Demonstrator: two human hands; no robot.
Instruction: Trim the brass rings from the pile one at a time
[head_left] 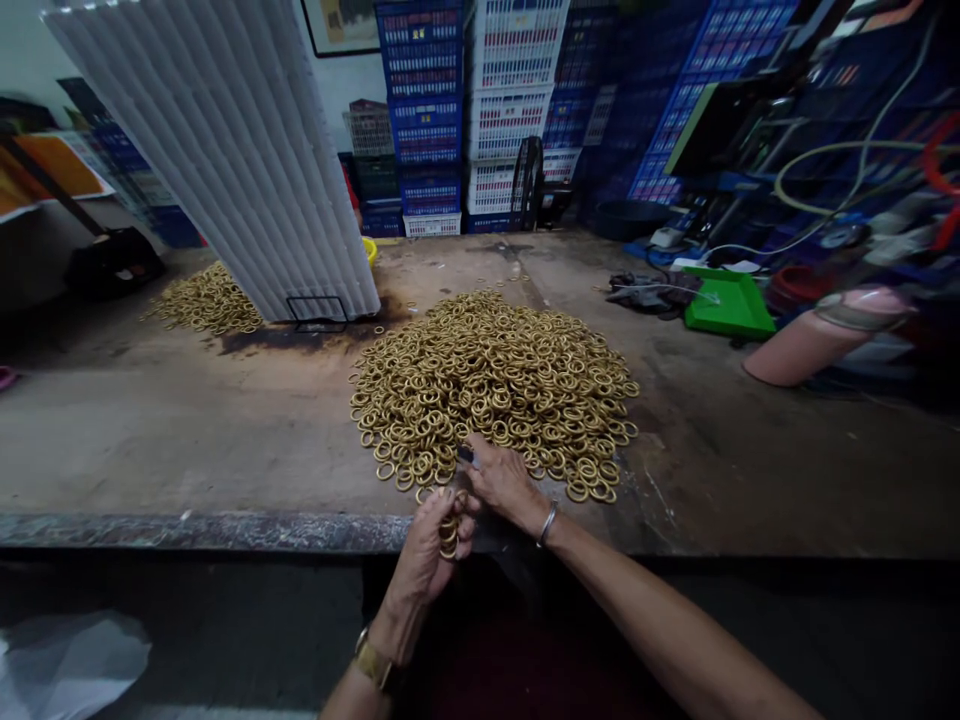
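A wide heap of brass-coloured rings (495,375) lies on the worn wooden table (300,430). Close to the table's front edge, my left hand (441,530), with a watch on its wrist, is closed around several rings (448,538) that show between thumb and fingers. My right hand (501,480), wearing a silver bracelet (548,522), reaches to the front edge of the heap. Its index finger is stretched out and touches the rings there; the other fingers are partly apart, and no ring shows in them.
A tall ribbed panel (232,150) stands at the back left beside a smaller ring pile (206,300). Stacked crates (427,120) and a black fan (529,185) line the back. A green tray (727,303) and a pink cylinder (817,338) are at the right.
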